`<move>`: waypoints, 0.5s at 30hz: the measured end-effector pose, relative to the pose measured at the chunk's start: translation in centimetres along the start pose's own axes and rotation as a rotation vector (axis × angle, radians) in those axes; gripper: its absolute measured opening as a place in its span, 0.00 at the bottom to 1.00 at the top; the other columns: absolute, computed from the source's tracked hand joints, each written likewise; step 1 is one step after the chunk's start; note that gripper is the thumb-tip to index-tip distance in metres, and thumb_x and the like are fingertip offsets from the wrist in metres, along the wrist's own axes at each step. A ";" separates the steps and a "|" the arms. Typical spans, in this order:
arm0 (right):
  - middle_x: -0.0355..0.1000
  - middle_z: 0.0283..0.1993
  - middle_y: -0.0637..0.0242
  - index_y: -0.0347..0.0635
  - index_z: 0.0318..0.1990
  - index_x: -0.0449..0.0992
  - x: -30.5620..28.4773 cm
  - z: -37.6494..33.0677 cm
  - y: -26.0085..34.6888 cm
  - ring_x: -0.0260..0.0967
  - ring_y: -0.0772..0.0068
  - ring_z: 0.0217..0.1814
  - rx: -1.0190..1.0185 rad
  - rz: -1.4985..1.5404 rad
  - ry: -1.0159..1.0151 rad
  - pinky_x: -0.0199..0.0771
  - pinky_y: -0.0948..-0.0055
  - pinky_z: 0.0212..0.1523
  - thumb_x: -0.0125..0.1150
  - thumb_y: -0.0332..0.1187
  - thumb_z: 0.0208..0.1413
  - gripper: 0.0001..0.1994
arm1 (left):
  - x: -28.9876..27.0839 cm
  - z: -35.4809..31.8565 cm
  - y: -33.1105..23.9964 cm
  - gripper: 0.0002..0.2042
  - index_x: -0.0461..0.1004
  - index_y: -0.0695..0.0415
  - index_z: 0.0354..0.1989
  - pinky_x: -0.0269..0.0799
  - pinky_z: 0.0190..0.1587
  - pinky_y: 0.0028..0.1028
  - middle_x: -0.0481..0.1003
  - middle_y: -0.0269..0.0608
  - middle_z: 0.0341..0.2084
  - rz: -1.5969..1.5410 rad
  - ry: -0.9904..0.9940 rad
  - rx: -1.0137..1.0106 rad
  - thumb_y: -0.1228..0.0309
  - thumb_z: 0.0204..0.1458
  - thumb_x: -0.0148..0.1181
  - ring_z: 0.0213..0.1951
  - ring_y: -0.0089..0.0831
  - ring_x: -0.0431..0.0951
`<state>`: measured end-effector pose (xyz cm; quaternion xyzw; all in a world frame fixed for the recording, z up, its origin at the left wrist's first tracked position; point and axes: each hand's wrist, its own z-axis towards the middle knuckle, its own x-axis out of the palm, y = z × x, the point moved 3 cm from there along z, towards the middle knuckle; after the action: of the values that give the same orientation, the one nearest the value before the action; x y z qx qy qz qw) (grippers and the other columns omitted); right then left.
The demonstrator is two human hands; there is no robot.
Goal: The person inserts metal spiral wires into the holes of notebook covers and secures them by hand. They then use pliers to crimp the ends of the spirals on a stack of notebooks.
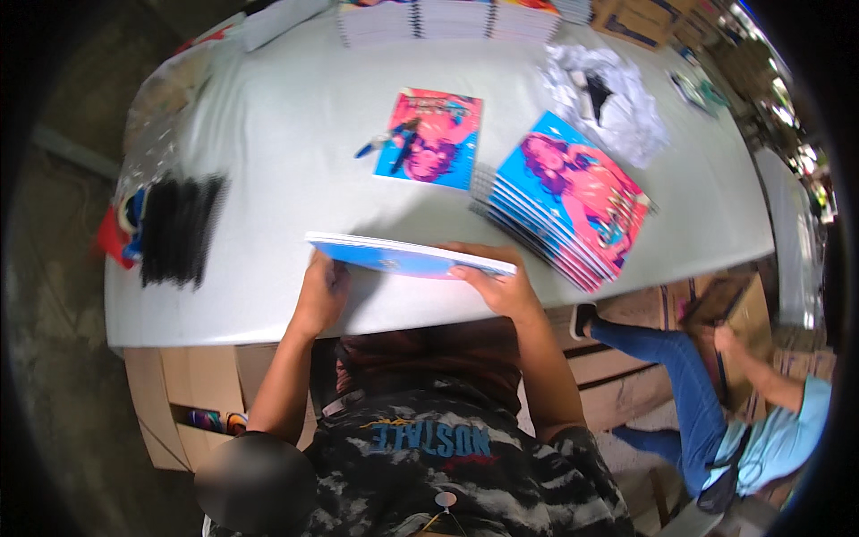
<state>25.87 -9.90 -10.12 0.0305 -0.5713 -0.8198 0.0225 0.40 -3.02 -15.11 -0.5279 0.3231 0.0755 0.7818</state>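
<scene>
Both hands hold a thin notebook (394, 255) with a blue and pink cover and white page edges, tilted above the near edge of the table. My left hand (324, 291) is closed on its left end. At the right end, my right hand (497, 285) grips it with the thumb on the cover side. No binding coil can be made out on it. To the right lies a fanned stack of spiral notebooks (573, 192) with a pink and blue figure on the cover. A matching cover sheet (438, 148) lies farther off, with a blue-handled tool (398, 141) on it.
Black binding coils (183, 231) lie at the left beside a tape roll (134, 213). Crumpled white plastic (613, 98) is behind the notebook stack. Piles of notebooks (452, 22) line the table's far side. A person (761, 430) in blue sits at the right, near cardboard boxes (747, 318).
</scene>
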 end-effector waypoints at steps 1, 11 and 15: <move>0.74 0.45 0.59 0.34 0.47 0.74 -0.1 -0.2 0.1 0.73 0.71 0.44 -0.037 -0.051 -0.013 0.71 0.76 0.44 0.57 0.20 0.49 0.15 | -1.9 0.7 0.7 0.13 0.70 0.57 0.39 0.65 0.43 0.35 0.71 0.46 0.35 0.379 0.085 -0.121 0.81 0.42 0.52 0.41 0.43 0.70; 0.75 0.43 0.58 0.34 0.45 0.75 0.1 -0.3 -0.1 0.73 0.72 0.43 -0.008 -0.044 -0.044 0.71 0.77 0.45 0.56 0.19 0.50 0.13 | -17.6 -2.6 10.4 0.15 0.69 0.57 0.40 0.65 0.43 0.42 0.72 0.45 0.37 1.043 -0.305 -0.638 0.59 0.51 0.52 0.42 0.44 0.71; 0.74 0.45 0.58 0.33 0.46 0.74 0.3 -0.2 -0.2 0.72 0.72 0.46 -0.022 0.036 -0.077 0.70 0.77 0.47 0.56 0.18 0.50 0.14 | -18.4 -3.1 11.0 0.14 0.68 0.59 0.42 0.68 0.39 0.34 0.73 0.43 0.33 0.741 -0.502 -0.464 0.60 0.56 0.49 0.37 0.35 0.74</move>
<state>25.63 -10.01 -10.35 -0.0117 -0.5632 -0.8261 0.0155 -20.30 3.16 -13.65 -0.5031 0.2653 0.5426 0.6181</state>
